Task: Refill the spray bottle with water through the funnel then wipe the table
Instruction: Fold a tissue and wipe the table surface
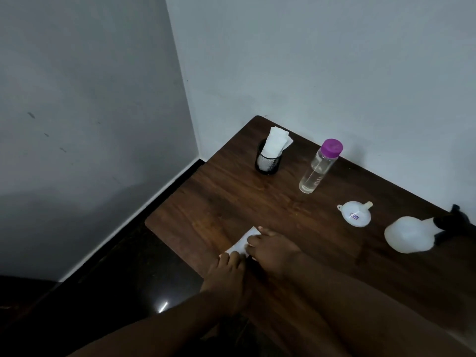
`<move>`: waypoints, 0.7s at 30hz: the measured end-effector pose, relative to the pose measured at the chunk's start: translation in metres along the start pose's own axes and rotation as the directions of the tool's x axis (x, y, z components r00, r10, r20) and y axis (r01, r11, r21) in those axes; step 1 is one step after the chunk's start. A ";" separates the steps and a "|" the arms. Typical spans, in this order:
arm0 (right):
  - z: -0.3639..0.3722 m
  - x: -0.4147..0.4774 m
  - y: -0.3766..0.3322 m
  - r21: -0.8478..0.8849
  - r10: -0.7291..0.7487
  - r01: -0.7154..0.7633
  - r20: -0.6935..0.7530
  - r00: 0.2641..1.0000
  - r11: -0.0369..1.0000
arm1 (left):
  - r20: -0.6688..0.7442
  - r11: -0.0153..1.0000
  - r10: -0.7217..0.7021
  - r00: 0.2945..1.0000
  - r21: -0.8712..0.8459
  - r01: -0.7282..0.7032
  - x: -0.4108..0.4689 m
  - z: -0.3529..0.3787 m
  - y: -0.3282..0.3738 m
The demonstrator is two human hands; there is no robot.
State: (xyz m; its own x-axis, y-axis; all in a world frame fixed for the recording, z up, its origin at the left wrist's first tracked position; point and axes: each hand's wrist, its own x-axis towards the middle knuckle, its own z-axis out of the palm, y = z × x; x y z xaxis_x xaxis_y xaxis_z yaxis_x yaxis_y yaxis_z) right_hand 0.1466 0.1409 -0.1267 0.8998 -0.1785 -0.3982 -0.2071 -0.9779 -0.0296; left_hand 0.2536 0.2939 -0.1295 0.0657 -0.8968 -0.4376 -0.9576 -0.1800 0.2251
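Observation:
A white tissue (243, 242) lies flat near the left front edge of the dark wooden table (231, 202). My left hand (226, 274) presses its near end with the fingertips, and my right hand (273, 247) presses its right side. A white funnel (355, 212) lies on its side at the right. Beyond it, a translucent white spray bottle (407, 238) with a black trigger head lies tipped over. A clear water bottle (318, 168) with a purple cap stands upright near the wall, a little water in its base.
A black mesh holder (268, 162) stuffed with white tissues stands at the table's back left corner. White walls close in behind and to the left. Dark glossy floor (128, 292) lies to the left, below the table's edge.

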 end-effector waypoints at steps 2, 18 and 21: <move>0.006 -0.014 0.003 0.013 -0.015 0.015 -0.022 1.000 1.000 | -0.015 1.000 -0.010 1.000 0.017 0.010 -0.004 0.007 0.017; 0.066 -0.154 0.037 -0.041 -0.047 0.045 -0.038 0.998 0.998 | -0.062 0.999 0.054 0.997 0.000 -0.054 -0.012 0.061 0.174; 0.083 -0.186 0.045 -0.016 -0.028 0.028 -0.014 0.999 0.999 | -0.035 0.995 0.097 0.995 -0.028 -0.098 -0.010 0.066 0.204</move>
State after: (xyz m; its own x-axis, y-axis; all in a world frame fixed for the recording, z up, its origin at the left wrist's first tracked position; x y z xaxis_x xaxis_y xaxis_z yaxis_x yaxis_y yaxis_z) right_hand -0.0615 0.1389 -0.1298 0.9106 -0.1522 -0.3843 -0.1756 -0.9841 -0.0264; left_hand 0.0388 0.2927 -0.1361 -0.0172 -0.9237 -0.3827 -0.9511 -0.1029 0.2912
